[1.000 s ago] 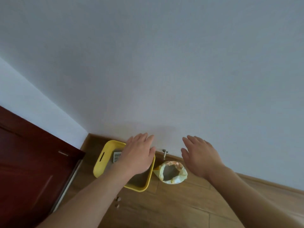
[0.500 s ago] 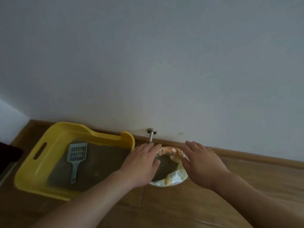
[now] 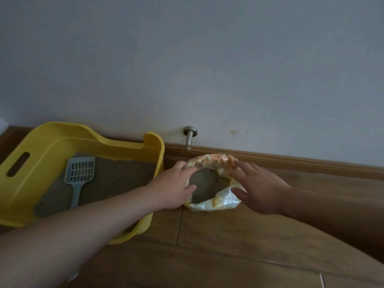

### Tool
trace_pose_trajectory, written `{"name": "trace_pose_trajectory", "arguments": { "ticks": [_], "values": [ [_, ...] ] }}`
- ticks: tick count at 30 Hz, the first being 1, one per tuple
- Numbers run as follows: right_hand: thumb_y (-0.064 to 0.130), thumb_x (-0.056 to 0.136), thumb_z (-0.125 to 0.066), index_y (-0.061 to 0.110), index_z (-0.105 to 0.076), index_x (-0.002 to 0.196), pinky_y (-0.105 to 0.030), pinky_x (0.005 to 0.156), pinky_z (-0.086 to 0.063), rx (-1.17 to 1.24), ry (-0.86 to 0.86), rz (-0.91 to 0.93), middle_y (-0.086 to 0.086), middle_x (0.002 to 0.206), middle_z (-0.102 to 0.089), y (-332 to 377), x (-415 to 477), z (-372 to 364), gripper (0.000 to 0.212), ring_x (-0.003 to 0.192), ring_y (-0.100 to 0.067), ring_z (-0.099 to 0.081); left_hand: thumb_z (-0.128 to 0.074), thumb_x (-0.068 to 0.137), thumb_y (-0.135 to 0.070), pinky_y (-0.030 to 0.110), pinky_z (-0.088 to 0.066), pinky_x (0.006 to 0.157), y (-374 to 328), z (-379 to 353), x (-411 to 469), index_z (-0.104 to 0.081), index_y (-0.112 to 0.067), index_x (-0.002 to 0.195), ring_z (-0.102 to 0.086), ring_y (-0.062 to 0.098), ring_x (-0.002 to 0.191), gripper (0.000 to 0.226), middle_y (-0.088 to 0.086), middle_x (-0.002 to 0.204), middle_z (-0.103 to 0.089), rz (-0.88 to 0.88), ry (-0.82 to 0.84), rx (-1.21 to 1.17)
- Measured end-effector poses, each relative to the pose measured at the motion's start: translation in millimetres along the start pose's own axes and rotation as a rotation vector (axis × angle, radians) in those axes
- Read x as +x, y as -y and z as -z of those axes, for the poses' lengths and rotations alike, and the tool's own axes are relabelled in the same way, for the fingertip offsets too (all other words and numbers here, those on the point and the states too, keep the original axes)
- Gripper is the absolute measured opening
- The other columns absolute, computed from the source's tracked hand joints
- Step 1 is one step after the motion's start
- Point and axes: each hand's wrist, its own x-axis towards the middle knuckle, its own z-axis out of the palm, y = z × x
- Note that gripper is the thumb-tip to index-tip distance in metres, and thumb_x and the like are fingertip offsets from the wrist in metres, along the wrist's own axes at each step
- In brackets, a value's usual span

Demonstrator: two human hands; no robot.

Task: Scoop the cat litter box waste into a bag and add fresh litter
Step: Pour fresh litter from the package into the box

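Plastic bag (image 3: 214, 161) stands just beside yellow litter box (image 3: 52, 154), right hand (image 3: 264, 190) over its rim, grip wide; left hand (image 3: 172, 186) grip unclear.

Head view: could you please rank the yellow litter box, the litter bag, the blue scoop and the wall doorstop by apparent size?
1. yellow litter box, clearly largest.
2. litter bag, partly covered.
3. blue scoop, narrower than the bag but similar in length.
4. doorstop, smallest.
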Motion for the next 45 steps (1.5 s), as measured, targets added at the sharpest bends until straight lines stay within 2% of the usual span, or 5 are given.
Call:
{"name": "trace_pose_trajectory", "arguments": {
  "ticks": [13, 19, 29, 35, 45],
  "values": [
    [0.060, 0.090, -0.050, 0.037, -0.026, 0.150, -0.043, 0.117, -0.028, 0.115, -0.083, -0.109, -0.008, 0.163, 0.000, -26, 6, -50, 0.068, 0.149, -0.029, -0.007, -0.064, 0.094, -0.023, 0.023, -0.039, 0.086, 6, -40, 7, -0.038, -0.032, 0.146, -0.054, 0.020, 0.118, 0.059, 0.000, 0.145, -0.042, 0.136, -0.168, -0.226],
    [0.052, 0.085, -0.065, 0.046, -0.029, 0.147, -0.033, 0.097, -0.048, 0.310, 0.004, -0.106, 0.002, 0.138, -0.043, -40, 17, -51, 0.072, 0.117, -0.017, -0.051, -0.067, 0.093, -0.016, 0.013, -0.027, 0.034, 1, -44, 7, -0.046, -0.036, 0.141, -0.048, 0.003, 0.038, 0.057, -0.007, 0.070, -0.053, 0.220, -0.208, -0.369],
    [0.044, 0.083, -0.072, 0.041, -0.052, 0.134, -0.020, 0.087, -0.042, 0.281, 0.049, -0.071, 0.010, 0.113, -0.036, -26, 14, -54, 0.056, 0.100, -0.008, -0.047, -0.066, 0.092, -0.010, 0.012, -0.031, 0.034, -10, -50, 4, -0.048, -0.040, 0.138, -0.049, 0.008, 0.042, 0.058, 0.003, 0.094, -0.065, 0.339, -0.273, -0.454],
    [0.033, 0.091, -0.062, 0.028, -0.068, 0.104, -0.024, 0.080, -0.049, 0.255, -0.058, -0.038, 0.007, 0.106, -0.048, -14, 11, -45, 0.014, 0.091, -0.008, -0.052, -0.064, 0.090, -0.002, 0.015, -0.045, 0.041, -7, -53, 1, -0.052, -0.037, 0.135, -0.060, 0.008, 0.065, 0.058, -0.001, 0.128, -0.058, 0.374, -0.337, -0.531],
    [0.021, 0.084, -0.068, 0.018, -0.068, 0.081, -0.026, 0.065, -0.040, 0.237, -0.305, 0.057, 0.006, 0.086, -0.049, -7, -8, -9, 0.004, 0.075, -0.014, -0.052, -0.063, 0.089, -0.003, 0.031, -0.049, 0.043, -12, -37, -24, -0.054, -0.041, 0.129, -0.061, 0.015, 0.053, 0.055, -0.005, 0.097, -0.064, 0.384, -0.382, -0.596]
  ]
}}
